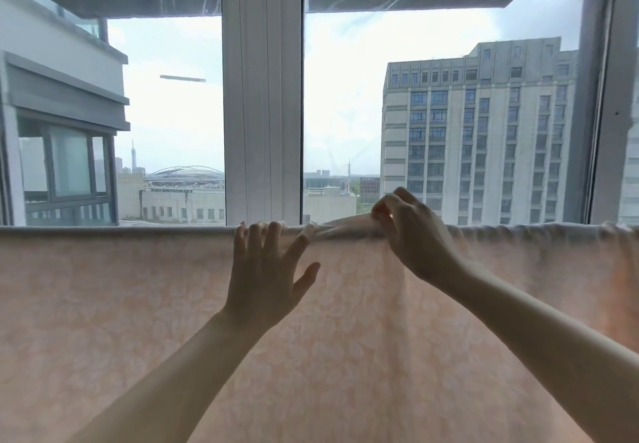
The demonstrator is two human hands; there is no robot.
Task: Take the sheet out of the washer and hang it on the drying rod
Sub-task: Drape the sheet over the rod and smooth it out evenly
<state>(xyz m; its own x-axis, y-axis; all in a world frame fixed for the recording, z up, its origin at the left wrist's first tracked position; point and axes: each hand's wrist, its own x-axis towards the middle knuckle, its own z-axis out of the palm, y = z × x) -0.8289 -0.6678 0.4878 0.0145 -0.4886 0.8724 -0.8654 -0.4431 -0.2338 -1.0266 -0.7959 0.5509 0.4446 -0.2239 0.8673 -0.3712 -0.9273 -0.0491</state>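
Observation:
A pale pink sheet [138,304] with a faint leaf pattern hangs draped over a horizontal drying rod that runs across the whole view; the rod itself is hidden under the fabric's top fold. My left hand [266,269] lies flat against the sheet, fingers spread, with the fingertips on the top fold. My right hand [411,235] pinches a bunch of the sheet at the top edge and lifts it a little above the rod line. The washer is out of view.
Just behind the sheet stands a large window with a white centre post [262,96] and a frame post [601,96] at the right. Buildings and sky show through the glass. The sheet fills the lower half of the view.

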